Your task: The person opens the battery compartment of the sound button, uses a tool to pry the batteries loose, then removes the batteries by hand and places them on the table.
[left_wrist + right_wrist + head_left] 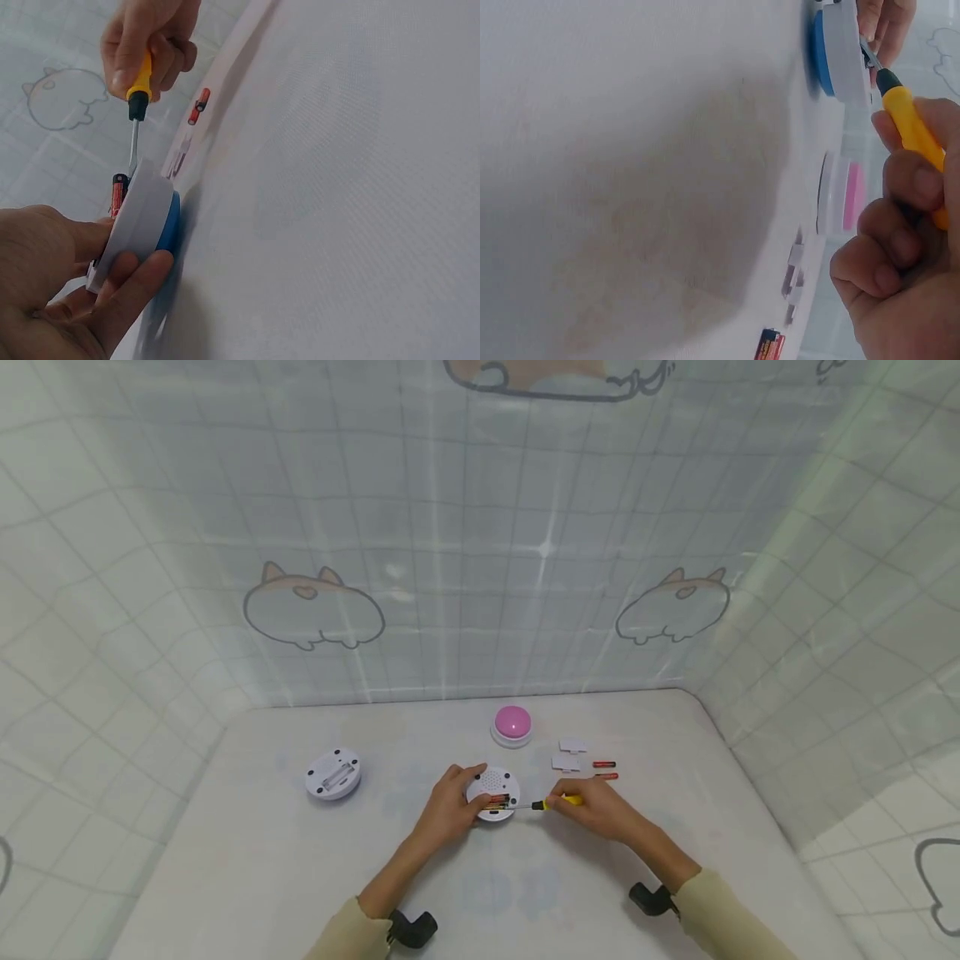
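My left hand grips a round white push-button device, bottom side up, its blue dome facing the table. Red and black batteries sit in its battery bay, and the left thumb rests at them. My right hand holds a screwdriver with a yellow handle and black collar. Its metal shaft reaches to the battery bay, the tip beside a battery that stands proud of the casing in the left wrist view. The exact contact of the tip is hidden.
Behind stands a pink-domed button. Two white battery covers and two red batteries lie to the right. At the left, another white device lies upside down, its bay bare. Patterned curtain walls enclose the table.
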A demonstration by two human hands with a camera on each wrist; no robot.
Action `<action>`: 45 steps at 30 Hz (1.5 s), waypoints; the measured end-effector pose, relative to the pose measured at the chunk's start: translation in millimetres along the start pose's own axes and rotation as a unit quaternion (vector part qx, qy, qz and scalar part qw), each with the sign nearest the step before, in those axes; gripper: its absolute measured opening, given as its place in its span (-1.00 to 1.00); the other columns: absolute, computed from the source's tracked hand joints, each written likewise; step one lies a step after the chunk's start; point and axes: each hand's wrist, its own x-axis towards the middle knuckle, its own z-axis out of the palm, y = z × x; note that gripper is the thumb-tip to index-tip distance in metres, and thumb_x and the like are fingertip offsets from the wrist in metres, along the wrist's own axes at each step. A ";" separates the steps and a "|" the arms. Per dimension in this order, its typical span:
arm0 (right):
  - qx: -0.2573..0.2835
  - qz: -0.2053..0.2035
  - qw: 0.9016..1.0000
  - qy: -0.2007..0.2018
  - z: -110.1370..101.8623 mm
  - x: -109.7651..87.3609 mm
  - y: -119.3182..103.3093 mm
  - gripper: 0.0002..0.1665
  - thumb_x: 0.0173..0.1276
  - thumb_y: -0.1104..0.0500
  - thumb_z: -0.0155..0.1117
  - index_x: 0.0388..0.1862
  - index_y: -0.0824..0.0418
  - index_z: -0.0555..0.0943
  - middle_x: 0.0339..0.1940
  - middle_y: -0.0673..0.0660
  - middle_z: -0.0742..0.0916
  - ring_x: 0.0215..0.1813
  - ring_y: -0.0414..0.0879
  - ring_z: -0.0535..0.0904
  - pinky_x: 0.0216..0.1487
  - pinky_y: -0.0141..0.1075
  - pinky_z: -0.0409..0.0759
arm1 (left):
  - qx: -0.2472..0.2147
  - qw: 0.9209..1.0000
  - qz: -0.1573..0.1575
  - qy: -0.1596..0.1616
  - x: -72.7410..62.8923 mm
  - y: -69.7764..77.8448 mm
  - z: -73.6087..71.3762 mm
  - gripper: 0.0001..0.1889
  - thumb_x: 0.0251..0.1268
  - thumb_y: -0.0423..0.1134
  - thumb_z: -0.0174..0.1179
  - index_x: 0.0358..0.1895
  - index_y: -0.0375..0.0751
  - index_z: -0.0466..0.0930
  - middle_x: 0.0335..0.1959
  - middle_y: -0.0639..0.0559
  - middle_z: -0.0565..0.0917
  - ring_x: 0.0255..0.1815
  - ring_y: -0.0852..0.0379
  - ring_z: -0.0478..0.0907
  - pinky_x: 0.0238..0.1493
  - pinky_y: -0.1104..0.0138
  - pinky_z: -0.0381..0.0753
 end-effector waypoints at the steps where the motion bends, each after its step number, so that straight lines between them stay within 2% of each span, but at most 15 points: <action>1: 0.000 -0.002 1.000 0.002 0.3 0.1 -0.1 -0.89 0.42 -0.17 0.30 -0.21 -0.23 0.68 -0.20 -0.21 0.69 -0.07 -0.13 0.54 0.05 -0.10 0.57 | -0.002 1.000 0.000 0.000 -0.3 -0.1 0.2 -0.42 0.27 -0.14 0.40 0.36 -0.09 0.52 -0.10 0.01 0.53 -0.39 0.21 0.37 -0.40 0.42 0.41; 5: -0.001 0.003 1.000 0.013 0.2 0.8 -2.1 -0.93 0.37 -0.10 0.37 -0.21 -0.25 0.66 -0.18 -0.24 0.69 -0.08 -0.14 0.54 0.04 -0.17 0.57 | -0.005 1.000 0.000 -0.003 -1.2 -1.9 2.2 -0.42 0.29 -0.13 0.39 0.37 -0.10 0.51 -0.11 0.00 0.53 -0.38 0.21 0.38 -0.40 0.42 0.42; 8: -0.021 -0.004 1.000 0.016 -2.1 2.2 -8.3 -0.93 0.35 -0.09 0.39 -0.22 -0.25 0.66 -0.23 -0.27 0.69 -0.16 -0.17 0.53 -0.09 -0.25 0.57 | -0.004 1.000 -0.004 -0.007 -2.1 -3.4 3.5 -0.42 0.30 -0.12 0.38 0.37 -0.09 0.51 -0.09 0.00 0.53 -0.35 0.21 0.39 -0.38 0.42 0.43; 13: -0.115 -0.037 0.993 0.016 -8.9 6.1 -27.9 -0.92 0.35 -0.09 0.39 -0.24 -0.20 0.67 -0.39 -0.30 0.67 -0.34 -0.23 0.49 -0.30 -0.34 0.51 | -0.005 1.000 0.001 -0.002 -3.5 -3.3 2.7 -0.43 0.29 -0.13 0.39 0.37 -0.11 0.51 -0.11 0.01 0.52 -0.39 0.22 0.38 -0.42 0.42 0.43; 17: -0.174 -0.054 0.983 0.004 -14.4 8.9 -38.8 -0.90 0.33 -0.08 0.40 -0.24 -0.16 0.68 -0.45 -0.29 0.66 -0.39 -0.25 0.47 -0.34 -0.37 0.49 | -0.010 1.000 0.011 -0.003 -5.0 0.6 1.3 -0.43 0.29 -0.14 0.39 0.36 -0.10 0.52 -0.12 0.01 0.52 -0.37 0.20 0.38 -0.39 0.41 0.43; 21: -0.158 -0.067 0.985 -0.006 -18.1 9.2 -39.6 -0.93 0.31 -0.03 0.43 -0.28 -0.16 0.68 -0.43 -0.29 0.69 -0.36 -0.27 0.50 -0.32 -0.39 0.53 | -0.013 1.000 -0.004 -0.017 -8.0 3.6 1.7 -0.43 0.31 -0.14 0.38 0.37 -0.09 0.51 -0.10 0.00 0.53 -0.35 0.19 0.39 -0.38 0.41 0.44; 25: -0.152 -0.075 0.985 -0.010 -19.8 9.8 -41.3 -0.93 0.31 -0.02 0.44 -0.30 -0.15 0.68 -0.42 -0.29 0.70 -0.36 -0.29 0.51 -0.31 -0.39 0.52 | -0.009 1.000 -0.014 -0.017 -9.8 4.1 2.7 -0.43 0.30 -0.14 0.38 0.38 -0.08 0.51 -0.11 0.01 0.51 -0.37 0.20 0.39 -0.41 0.42 0.44; 29: -0.201 -0.080 0.976 -0.016 -21.5 11.2 -53.7 -0.92 0.30 -0.04 0.42 -0.28 -0.13 0.70 -0.48 -0.29 0.68 -0.41 -0.28 0.47 -0.31 -0.37 0.48 | -0.005 1.000 -0.004 -0.006 -10.6 4.7 2.3 -0.42 0.29 -0.15 0.39 0.37 -0.08 0.51 -0.14 0.03 0.49 -0.37 0.19 0.38 -0.39 0.42 0.44; 35: -0.287 -0.111 0.951 -0.018 -22.7 12.8 -74.0 -0.85 0.30 -0.09 0.41 -0.29 -0.10 0.66 -0.65 -0.24 0.53 -0.55 -0.24 0.38 -0.45 -0.38 0.38 | 0.002 1.000 -0.007 0.004 -13.0 5.1 1.2 -0.42 0.30 -0.14 0.38 0.38 -0.08 0.50 -0.16 0.05 0.46 -0.38 0.21 0.36 -0.39 0.42 0.41; 38: -0.303 -0.117 0.946 -0.021 -22.4 13.0 -77.2 -0.84 0.30 -0.10 0.41 -0.28 -0.09 0.66 -0.68 -0.24 0.51 -0.58 -0.22 0.37 -0.46 -0.38 0.37 | -0.002 1.000 -0.009 0.006 -13.9 4.8 2.2 -0.42 0.30 -0.15 0.38 0.38 -0.10 0.50 -0.16 0.04 0.46 -0.40 0.21 0.35 -0.41 0.43 0.41; 41: -0.290 -0.104 0.951 -0.028 -22.7 13.3 -74.1 -0.84 0.30 -0.09 0.41 -0.25 -0.10 0.68 -0.62 -0.24 0.58 -0.53 -0.22 0.40 -0.41 -0.38 0.43 | -0.005 1.000 -0.012 0.010 -14.1 4.2 3.9 -0.42 0.30 -0.15 0.39 0.38 -0.09 0.51 -0.15 0.03 0.47 -0.39 0.20 0.36 -0.42 0.43 0.41; 45: -0.238 -0.061 0.969 -0.035 -23.3 13.1 -62.6 -0.89 0.30 -0.06 0.42 -0.25 -0.14 0.68 -0.48 -0.25 0.66 -0.41 -0.23 0.45 -0.32 -0.36 0.50 | 0.001 1.000 -0.019 0.015 -14.3 2.1 6.5 -0.42 0.29 -0.13 0.39 0.37 -0.08 0.51 -0.14 0.04 0.48 -0.35 0.20 0.37 -0.39 0.42 0.41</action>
